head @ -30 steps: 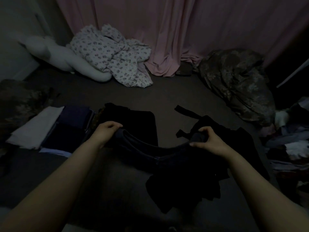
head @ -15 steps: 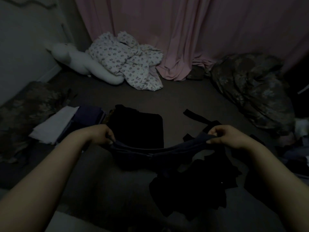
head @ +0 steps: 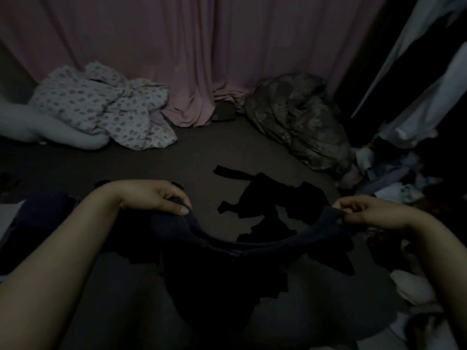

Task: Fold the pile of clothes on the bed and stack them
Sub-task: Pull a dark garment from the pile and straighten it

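Observation:
A dark navy garment [head: 227,263] hangs between my two hands above the dark bed sheet [head: 192,157]. My left hand [head: 156,198] grips its top edge on the left. My right hand [head: 361,210] pinches the other end of that edge on the right. The edge sags in a curve between them, and the rest of the cloth drops toward me. Behind it a black garment [head: 273,203] lies crumpled flat on the sheet. Folded dark clothes [head: 40,213] sit at the left, partly hidden by my left arm.
A floral white blanket [head: 106,107] and a white plush toy [head: 50,132] lie at the back left under a pink curtain [head: 202,46]. A camouflage bundle [head: 298,120] sits back right. Loose unfolded clothes [head: 394,188] are heaped along the right edge.
My hands have spread wider apart, stretching the navy garment's edge. The view has swung to the right, so the folded stack now sits at the left edge.

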